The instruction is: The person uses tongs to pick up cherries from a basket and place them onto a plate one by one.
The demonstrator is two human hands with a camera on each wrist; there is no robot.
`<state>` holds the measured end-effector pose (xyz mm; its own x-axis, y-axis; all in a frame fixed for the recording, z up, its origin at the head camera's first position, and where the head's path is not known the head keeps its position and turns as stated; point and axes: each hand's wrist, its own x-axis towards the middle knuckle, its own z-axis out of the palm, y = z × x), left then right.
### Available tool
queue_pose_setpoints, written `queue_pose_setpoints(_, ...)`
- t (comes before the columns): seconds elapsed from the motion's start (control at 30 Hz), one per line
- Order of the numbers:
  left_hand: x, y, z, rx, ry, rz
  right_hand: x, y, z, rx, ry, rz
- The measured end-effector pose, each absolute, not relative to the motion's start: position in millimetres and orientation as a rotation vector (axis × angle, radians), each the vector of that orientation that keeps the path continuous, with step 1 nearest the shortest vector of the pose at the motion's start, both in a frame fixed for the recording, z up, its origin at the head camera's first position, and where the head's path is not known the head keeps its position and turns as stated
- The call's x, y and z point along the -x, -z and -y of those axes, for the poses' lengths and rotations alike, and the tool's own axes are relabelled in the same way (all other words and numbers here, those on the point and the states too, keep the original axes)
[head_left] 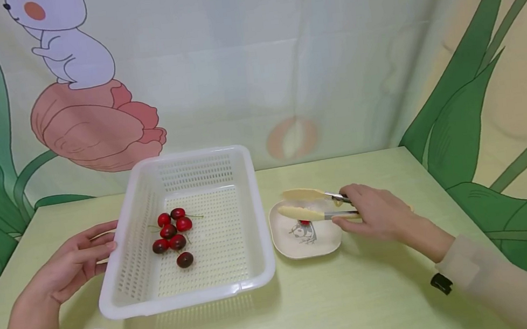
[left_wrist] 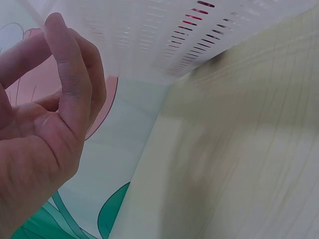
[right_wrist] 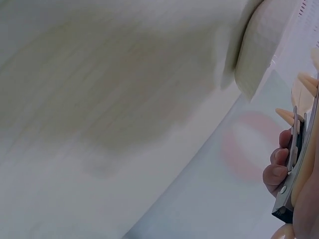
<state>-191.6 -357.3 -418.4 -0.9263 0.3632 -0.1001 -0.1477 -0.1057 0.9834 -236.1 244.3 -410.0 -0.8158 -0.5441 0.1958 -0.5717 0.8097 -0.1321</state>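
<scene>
One grn tbl, cartoon backdrop; R grip pinching tongs, L grip relaxed.

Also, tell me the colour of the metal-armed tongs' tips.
The tongs' tips are pale yellow; the head view shows them best.

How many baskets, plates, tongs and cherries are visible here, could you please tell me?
Basket: 1
Plate: 1
Tongs: 1 pair
Cherries: 8 (7 in the basket, 1 at the plate, partly hidden by the tongs)
Total: 11
</scene>
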Motion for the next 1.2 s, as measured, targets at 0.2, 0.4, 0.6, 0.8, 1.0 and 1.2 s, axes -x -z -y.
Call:
queue_pose_setpoints(0.2,192,418,358,-0.225,-2.083,-1.833,238,402,-242,-0.882,-0.291,2.829)
queue_pose_setpoints(0.4,193,418,358,-0.225,-2.083,-1.825,241,390,-240,-0.891,-0.330,2.785)
queue_pose_setpoints(0.6,194,419,360,-0.248,-2.080,-1.806,242,375,-232,-0.901,-0.353,2.759)
queue_pose_setpoints(0.8,196,420,361,-0.252,-2.077,-1.803,244,361,-220,-0.924,-0.344,2.776)
queue_pose_setpoints(1.0,196,420,361,-0.257,-2.079,-1.793,248,356,-208,-0.961,-0.324,2.787)
queue_pose_setpoints(1.2,196,421,361,-0.244,-2.081,-1.790,249,353,-194,-1.021,-0.301,2.778)
